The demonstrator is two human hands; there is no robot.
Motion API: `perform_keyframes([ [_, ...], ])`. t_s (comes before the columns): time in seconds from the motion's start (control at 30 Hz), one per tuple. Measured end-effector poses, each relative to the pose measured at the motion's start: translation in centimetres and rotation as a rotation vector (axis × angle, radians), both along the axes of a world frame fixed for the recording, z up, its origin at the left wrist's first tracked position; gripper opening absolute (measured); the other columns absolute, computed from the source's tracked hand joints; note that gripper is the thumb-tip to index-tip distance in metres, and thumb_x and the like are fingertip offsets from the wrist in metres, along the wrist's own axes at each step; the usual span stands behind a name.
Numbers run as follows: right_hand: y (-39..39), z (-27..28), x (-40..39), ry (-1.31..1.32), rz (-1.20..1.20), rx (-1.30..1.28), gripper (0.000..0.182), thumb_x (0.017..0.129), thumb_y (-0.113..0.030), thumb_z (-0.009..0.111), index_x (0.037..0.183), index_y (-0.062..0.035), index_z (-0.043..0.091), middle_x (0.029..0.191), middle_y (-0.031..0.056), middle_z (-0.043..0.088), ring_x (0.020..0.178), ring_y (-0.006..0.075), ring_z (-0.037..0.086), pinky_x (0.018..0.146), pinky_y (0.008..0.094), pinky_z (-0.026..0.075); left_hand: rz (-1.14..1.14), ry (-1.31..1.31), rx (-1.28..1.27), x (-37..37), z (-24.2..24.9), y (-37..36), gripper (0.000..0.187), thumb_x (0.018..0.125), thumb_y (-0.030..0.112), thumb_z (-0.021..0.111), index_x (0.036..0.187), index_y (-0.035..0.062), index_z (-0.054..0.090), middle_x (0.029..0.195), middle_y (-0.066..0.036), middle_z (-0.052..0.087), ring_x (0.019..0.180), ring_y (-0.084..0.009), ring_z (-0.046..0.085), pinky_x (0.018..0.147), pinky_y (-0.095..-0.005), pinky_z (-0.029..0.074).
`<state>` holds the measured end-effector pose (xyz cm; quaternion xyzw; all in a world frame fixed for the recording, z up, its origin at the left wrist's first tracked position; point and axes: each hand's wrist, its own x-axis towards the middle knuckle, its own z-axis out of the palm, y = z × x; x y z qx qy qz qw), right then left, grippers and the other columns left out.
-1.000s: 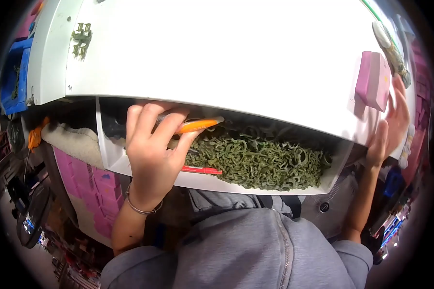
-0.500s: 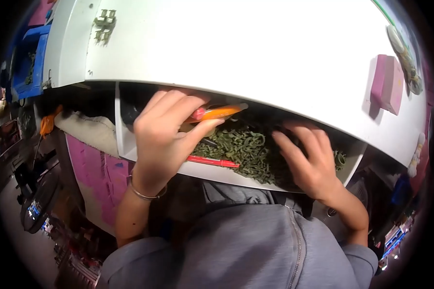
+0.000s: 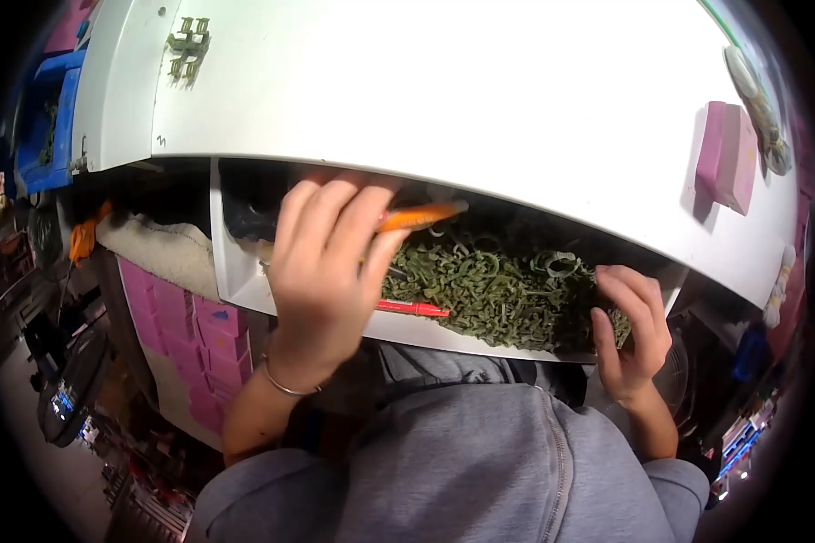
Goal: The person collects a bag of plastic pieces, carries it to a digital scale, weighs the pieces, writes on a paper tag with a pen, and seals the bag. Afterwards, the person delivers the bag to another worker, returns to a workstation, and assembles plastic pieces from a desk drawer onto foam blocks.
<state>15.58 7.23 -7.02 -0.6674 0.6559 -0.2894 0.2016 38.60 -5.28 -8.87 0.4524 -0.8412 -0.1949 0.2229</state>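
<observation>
My left hand (image 3: 326,267) is closed around an orange pen-shaped tool (image 3: 421,216) with a pale, see-through tip, holding it above the drawer just under the table edge. Below it, an open white drawer (image 3: 480,347) holds a heap of small dark green pieces (image 3: 489,290), with some ring-like shapes at the back. A red pen (image 3: 414,309) lies along the drawer's front wall, partly hidden by my left hand. At the drawer's right end, my right hand (image 3: 638,339) rests open, fingers bent and thumb apart, beside the heap; I see nothing held in it.
On the white tabletop (image 3: 407,81) lie a small green branched cluster (image 3: 188,50) and a pink block (image 3: 726,156). A bundle in clear wrapping (image 3: 759,109) lies at the far right. A blue bin (image 3: 54,122) stands left; stacked pink blocks (image 3: 186,330) and a cream cloth (image 3: 158,244) are below it.
My right hand has moved right, from over the green heap to the drawer's right end, uncovering more pieces. My left hand has shifted slightly right, still holding the orange tool.
</observation>
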Motion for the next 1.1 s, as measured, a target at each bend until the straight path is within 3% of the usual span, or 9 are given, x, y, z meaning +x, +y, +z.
perform_keyframes([
  [0.07,-0.7,0.6,0.2,0.128,0.044,-0.043,0.032,0.063,0.006,0.063,0.094,0.002,0.059,0.096,0.0158,0.057,0.082,0.0267,0.054,0.071,0.032,0.044,-0.003,-0.034,-0.098,-0.2,0.5,1.3,0.027,0.06,0.001,0.072,0.085,0.0054,0.063,0.092,-0.005,0.048,0.087,-0.0192,0.045,0.067,-0.03,0.041],
  [0.1,-1.0,0.8,0.4,0.256,0.093,-0.085,0.029,0.062,0.004,0.063,0.09,0.0017,0.06,0.096,0.0147,0.057,0.081,0.027,0.053,0.072,0.0327,0.043,-0.056,0.006,-0.129,0.0,0.5,1.4,0.024,0.06,0.0,0.071,0.082,0.0059,0.063,0.087,-0.004,0.048,0.08,-0.0181,0.045,0.06,-0.0281,0.039],
  [0.3,-4.4,-2.0,6.1,-0.006,0.36,-0.132,0.03,0.062,-0.005,0.057,0.09,0.0066,0.056,0.077,0.0087,0.05,0.066,0.0179,0.05,0.059,0.0282,0.043,-0.088,0.054,0.014,-0.3,-0.3,1.9,0.019,0.061,-0.003,0.066,0.08,0.0008,0.061,0.073,-0.008,0.05,0.067,-0.0214,0.05,0.058,-0.0289,0.043],
  [0.5,-6.4,-3.7,8.4,0.264,0.348,-0.097,0.02,0.063,-0.008,0.053,0.081,0.0019,0.056,0.077,0.0078,0.046,0.071,0.017,0.05,0.057,0.0268,0.043,-0.028,0.047,0.136,0.5,-0.5,2.3,0.019,0.064,-0.003,0.065,0.082,0.0004,0.062,0.073,-0.009,0.052,0.069,-0.0237,0.051,0.06,-0.0306,0.041],
  [0.57,-6.4,-3.6,7.9,0.082,0.371,-0.032,0.026,0.063,-0.011,0.056,0.086,0.0004,0.055,0.077,0.0075,0.048,0.068,0.0195,0.051,0.054,0.029,0.044,-0.043,0.041,0.171,0.8,-0.4,2.6,0.02,0.066,-0.002,0.064,0.086,0.0003,0.061,0.075,-0.008,0.052,0.071,-0.0231,0.049,0.062,-0.0317,0.042],
  [0.7,-6.1,-2.0,6.3,-0.197,0.189,0.007,0.011,0.068,-0.006,0.06,0.076,-0.0026,0.054,0.071,0.009,0.047,0.06,0.0208,0.054,0.048,0.032,0.044,0.036,0.155,0.258,0.4,0.7,2.4,0.021,0.069,0.001,0.065,0.09,0.0005,0.062,0.077,-0.007,0.054,0.07,-0.0195,0.052,0.061,-0.028,0.043],
  [0.83,-5.5,0.8,4.7,-0.5,0.042,0.057,0.012,0.069,-0.001,0.065,0.078,-0.0014,0.057,0.067,0.0099,0.051,0.055,0.0218,0.054,0.048,0.0294,0.043,0.037,0.406,0.632,-0.5,2.8,2.2,0.02,0.076,0.0,0.061,0.095,-0.0012,0.06,0.082,-0.009,0.059,0.064,-0.0086,0.056,0.057,-0.0192,0.045],
  [0.9,-5.1,1.7,4.1,-0.491,0.044,0.017,0.013,0.069,0.0,0.065,0.08,-0.0004,0.058,0.066,0.0099,0.053,0.054,0.0212,0.053,0.047,0.028,0.042,0.069,0.725,0.971,-1.6,3.7,2.7,0.02,0.078,-0.002,0.059,0.097,-0.0035,0.059,0.082,-0.007,0.058,0.069,-0.009,0.057,0.059,-0.019,0.046],
  [1.1,-4.2,2.6,2.3,-0.172,0.131,-0.413,0.014,0.068,0.0,0.064,0.079,0.006,0.057,0.054,0.0088,0.048,0.044,0.0177,0.05,0.037,0.0276,0.038,-0.015,0.855,1.223,-4.0,5.8,2.2,0.021,0.078,-0.002,0.059,0.099,-0.0048,0.057,0.083,-0.007,0.056,0.069,-0.0086,0.057,0.054,-0.0169,0.044],
])
